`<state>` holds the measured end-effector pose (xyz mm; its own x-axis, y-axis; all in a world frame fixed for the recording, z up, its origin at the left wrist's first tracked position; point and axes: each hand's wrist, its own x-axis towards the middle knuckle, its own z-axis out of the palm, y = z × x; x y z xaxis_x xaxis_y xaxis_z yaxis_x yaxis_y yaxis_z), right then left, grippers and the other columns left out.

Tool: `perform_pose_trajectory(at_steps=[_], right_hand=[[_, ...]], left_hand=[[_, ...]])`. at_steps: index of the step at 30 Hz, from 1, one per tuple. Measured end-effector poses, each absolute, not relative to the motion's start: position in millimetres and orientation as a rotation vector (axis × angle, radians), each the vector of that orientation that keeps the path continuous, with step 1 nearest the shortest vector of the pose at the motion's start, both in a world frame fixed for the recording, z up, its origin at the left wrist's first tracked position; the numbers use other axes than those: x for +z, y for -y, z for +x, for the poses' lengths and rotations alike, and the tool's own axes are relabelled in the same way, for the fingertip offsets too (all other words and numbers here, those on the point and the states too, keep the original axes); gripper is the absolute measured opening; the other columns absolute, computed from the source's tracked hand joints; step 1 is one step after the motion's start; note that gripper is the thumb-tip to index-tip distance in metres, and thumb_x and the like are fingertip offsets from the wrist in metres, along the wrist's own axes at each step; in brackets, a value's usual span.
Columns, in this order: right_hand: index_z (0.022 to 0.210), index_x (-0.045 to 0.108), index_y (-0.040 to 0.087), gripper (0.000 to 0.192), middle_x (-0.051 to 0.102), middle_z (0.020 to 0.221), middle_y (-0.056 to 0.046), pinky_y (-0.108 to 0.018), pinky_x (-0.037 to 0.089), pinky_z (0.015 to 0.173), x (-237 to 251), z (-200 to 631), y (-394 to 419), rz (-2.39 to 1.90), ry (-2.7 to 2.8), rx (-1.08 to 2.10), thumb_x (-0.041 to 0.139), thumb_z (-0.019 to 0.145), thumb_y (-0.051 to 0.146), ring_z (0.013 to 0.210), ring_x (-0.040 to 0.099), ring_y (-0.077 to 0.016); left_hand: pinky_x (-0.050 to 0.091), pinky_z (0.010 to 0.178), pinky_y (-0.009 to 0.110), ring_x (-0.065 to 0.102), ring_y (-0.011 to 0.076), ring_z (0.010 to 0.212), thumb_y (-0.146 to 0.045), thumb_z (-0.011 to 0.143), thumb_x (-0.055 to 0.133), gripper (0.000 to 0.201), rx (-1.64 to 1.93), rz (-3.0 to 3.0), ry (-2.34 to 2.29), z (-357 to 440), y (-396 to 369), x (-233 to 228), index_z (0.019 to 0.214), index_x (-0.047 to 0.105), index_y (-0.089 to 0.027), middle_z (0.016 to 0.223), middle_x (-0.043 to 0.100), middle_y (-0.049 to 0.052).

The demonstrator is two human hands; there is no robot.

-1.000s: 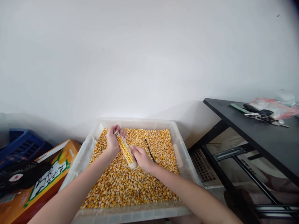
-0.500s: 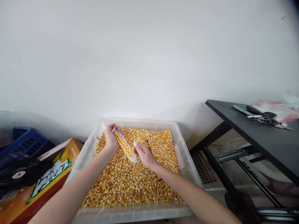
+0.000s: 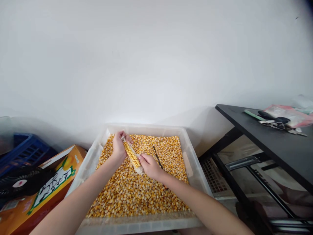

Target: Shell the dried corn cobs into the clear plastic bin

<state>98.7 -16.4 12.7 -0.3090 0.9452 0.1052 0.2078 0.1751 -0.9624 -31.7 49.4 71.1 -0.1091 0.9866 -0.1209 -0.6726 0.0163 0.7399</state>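
A partly shelled corn cob (image 3: 131, 154) slants over the bin, yellow kernels along its upper face and pale bare cob at its sides and lower end. My left hand (image 3: 119, 145) is wrapped round its upper end. Lower down, my right hand (image 3: 151, 167) presses its thumb against the cob's right side with the fingers curled; their tips are hidden. Loose corn kernels (image 3: 137, 195) fill the translucent plastic bin (image 3: 199, 166) below. A thin dark rod-like tool (image 3: 157, 156) lies on the kernels, partly covered by my right hand and forearm.
On the left stand an orange cardboard box (image 3: 61, 182), a black fan (image 3: 22, 182) and a blue crate (image 3: 26, 147). To the right, a black table (image 3: 244, 122) carries keys (image 3: 278, 122) and a plastic bag (image 3: 290, 114). A white wall (image 3: 156, 65) rises behind the bin.
Both hands and the cob have shifted slightly right and down. My right thumb has moved from raised beside the cob to pressing on its kernels.
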Motion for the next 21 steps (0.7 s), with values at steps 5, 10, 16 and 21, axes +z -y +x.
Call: perform_pose_trajectory(at_steps=[5,10,16,21], right_hand=[[0.061,0.04,0.021,0.04,0.038,0.055,0.005,-0.024,0.028,0.047,10.4,91.9,18.3,-1.033,1.264,1.6,0.048,0.08,0.055,0.049,0.034,-0.0092],[0.053,0.03,0.022,0.047,0.029,0.044,0.008,-0.024,0.024,0.036,20.7,97.7,10.5,-1.023,1.025,1.815,0.042,0.082,0.057,0.035,0.025,-0.0078],[0.075,0.06,0.018,0.041,0.057,0.066,-0.001,-0.026,0.04,0.054,12.6,108.0,-2.4,-1.251,1.406,1.364,0.049,0.08,0.057,0.06,0.053,-0.0137],[0.074,0.063,0.017,0.052,0.06,0.079,-0.004,-0.03,0.04,0.079,17.7,107.5,3.8,-1.173,1.605,1.178,0.033,0.088,0.058,0.082,0.055,-0.0167]], left_hand=[[0.036,0.039,0.021,0.034,0.0106,0.034,-0.027,0.077,0.04,0.033,1.478,0.462,-0.787,-32.4,-49.8,71.7,0.046,0.031,-0.021,0.034,0.03,-0.003],[0.037,0.04,0.021,0.034,0.01,0.033,-0.029,0.075,0.042,0.031,1.482,0.466,-0.773,-33.2,-49.1,76.8,0.048,0.03,-0.021,0.034,0.029,-0.005],[0.037,0.04,0.021,0.034,0.0104,0.032,-0.03,0.074,0.044,0.03,1.507,0.442,-0.807,-36.3,-52.5,74.7,0.049,0.028,-0.021,0.034,0.029,-0.005],[0.039,0.041,0.021,0.036,0.0112,0.033,-0.029,0.074,0.043,0.03,1.554,0.469,-0.854,-37.1,-55.4,70.2,0.049,0.029,-0.022,0.033,0.03,-0.005]])
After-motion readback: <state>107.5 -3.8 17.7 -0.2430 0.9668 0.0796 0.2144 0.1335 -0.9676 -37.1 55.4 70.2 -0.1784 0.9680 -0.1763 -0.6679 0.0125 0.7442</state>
